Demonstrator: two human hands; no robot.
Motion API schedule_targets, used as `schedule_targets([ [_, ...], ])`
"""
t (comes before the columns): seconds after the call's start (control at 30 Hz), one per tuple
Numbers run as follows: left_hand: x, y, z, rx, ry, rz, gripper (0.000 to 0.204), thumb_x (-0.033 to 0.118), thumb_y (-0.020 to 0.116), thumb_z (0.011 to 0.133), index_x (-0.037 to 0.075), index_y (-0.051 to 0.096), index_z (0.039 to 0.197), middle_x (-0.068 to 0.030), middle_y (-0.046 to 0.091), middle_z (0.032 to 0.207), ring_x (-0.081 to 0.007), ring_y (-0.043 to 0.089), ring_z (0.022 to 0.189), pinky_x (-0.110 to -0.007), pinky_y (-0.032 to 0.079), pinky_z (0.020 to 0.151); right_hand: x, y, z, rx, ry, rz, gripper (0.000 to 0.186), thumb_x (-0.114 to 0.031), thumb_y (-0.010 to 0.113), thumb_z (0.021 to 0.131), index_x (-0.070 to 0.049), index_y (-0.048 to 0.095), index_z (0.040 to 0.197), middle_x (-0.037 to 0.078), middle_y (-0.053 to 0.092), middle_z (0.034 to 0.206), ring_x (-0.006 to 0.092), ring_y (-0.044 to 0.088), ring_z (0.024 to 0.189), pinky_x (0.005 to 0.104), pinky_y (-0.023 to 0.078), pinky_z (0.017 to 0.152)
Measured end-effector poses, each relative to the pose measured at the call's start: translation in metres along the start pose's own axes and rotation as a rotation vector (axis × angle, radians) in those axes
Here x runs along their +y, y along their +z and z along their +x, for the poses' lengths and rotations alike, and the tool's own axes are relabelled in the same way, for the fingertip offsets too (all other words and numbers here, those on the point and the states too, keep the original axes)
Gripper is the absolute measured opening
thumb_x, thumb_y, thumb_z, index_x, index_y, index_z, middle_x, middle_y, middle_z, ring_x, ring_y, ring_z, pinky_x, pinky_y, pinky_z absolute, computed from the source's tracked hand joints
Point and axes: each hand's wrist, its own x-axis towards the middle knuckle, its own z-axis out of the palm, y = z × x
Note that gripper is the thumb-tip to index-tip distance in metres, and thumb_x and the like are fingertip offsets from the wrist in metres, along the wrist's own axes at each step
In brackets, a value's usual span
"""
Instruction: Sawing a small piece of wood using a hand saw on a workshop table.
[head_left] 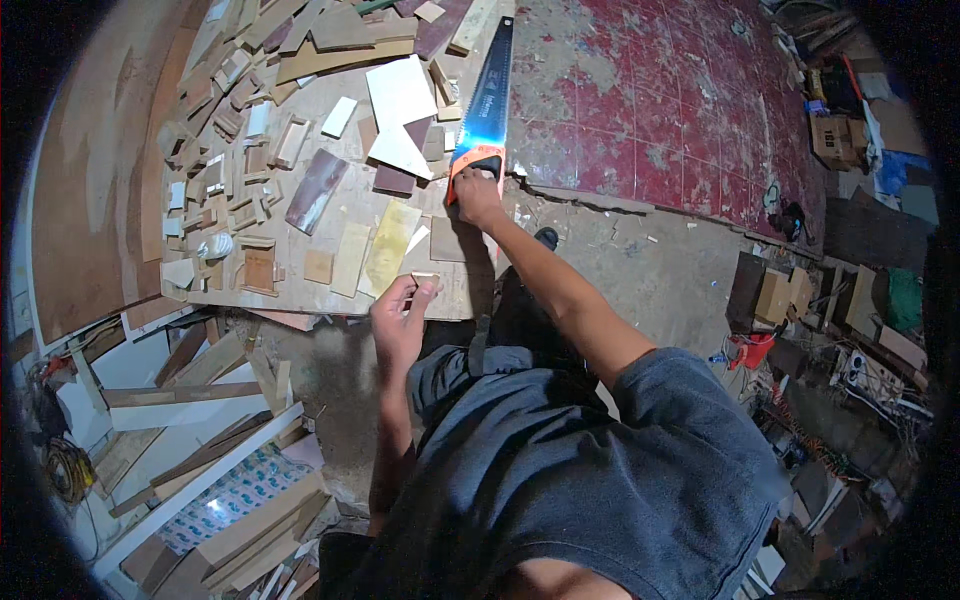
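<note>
R hand [478, 196] grips handsaw [489, 95] by its handle, at worktable's [455, 297] R edge, saw pointing away; L hand [403, 308] pinches small wood pc [425, 277] btwn thumb & fingers, over the near edge; yellowish strip [392, 245] lies just beyond; white panel [400, 95] L of saw; mixed offcuts [229, 125] farther L.

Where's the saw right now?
Head view, upper centre: the saw is between the white board and the red tiles, right hand on its orange handle.
</note>
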Motion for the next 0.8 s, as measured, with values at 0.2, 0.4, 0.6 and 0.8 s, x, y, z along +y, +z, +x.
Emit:
schedule_targets([
  [0.2, -0.005, 0.009, 0.002, -0.016, -0.054, 0.036, 0.018, 0.014, 0.062, 0.1, -0.004, 0.065, 0.1, -0.0101, 0.074, 0.09, -0.0112, 0.069, 0.086, -0.026, 0.052, 0.078, 0.009, -0.034, -0.004, 0.056, -0.107, -0.017, 0.04, -0.019, 0.074, 0.071, -0.004, 0.059, 0.104, 0.013, 0.063, 0.102, 0.0323, 0.064, 0.092, 0.0441, 0.047, 0.075],
  [0.4, -0.056, 0.04, 0.04, -0.249, -0.034, 0.384, 0.015, 0.012, 0.062, 0.096, -0.003, 0.062, 0.097, -0.0153, 0.072, 0.093, -0.026, 0.072, 0.088, -0.036, 0.053, 0.079, 0.058, -0.08, -0.064, 0.659, -0.037, 0.336, 0.036, -0.013, 0.075, 0.072, -0.001, 0.054, 0.099, 0.019, 0.058, 0.093, 0.0424, 0.057, 0.084, 0.0484, 0.047, 0.074],
  [0.6, -0.193, 0.063, 0.079, -0.651, 0.341, 0.892, 0.018, 0.012, 0.064, 0.088, -0.001, 0.064, 0.1, -0.0193, 0.06, 0.121, -0.0372, 0.058, 0.112, -0.05, 0.047, 0.094, 0.043, -0.171, -0.169, 0.823, 0.234, 0.837, 0.026, -0.002, 0.063, 0.079, 0.004, 0.062, 0.104, 0.008, 0.059, 0.089, 0.0176, 0.057, 0.081, 0.0289, 0.046, 0.075],
  [0.8, -0.198, 0.055, 0.115, -0.507, 0.69, 1.098, 0.023, 0.014, 0.065, 0.088, -0.001, 0.067, 0.106, -0.0167, 0.057, 0.128, -0.0371, 0.053, 0.12, -0.046, 0.043, 0.103, 0.062, -0.153, -0.246, 0.882, 0.571, 1.155, 0.006, -0.002, 0.061, 0.081, -0.003, 0.056, 0.084, -0.001, 0.051, 0.069, 0.0087, 0.048, 0.052, 0.0263, 0.04, 0.05],
])
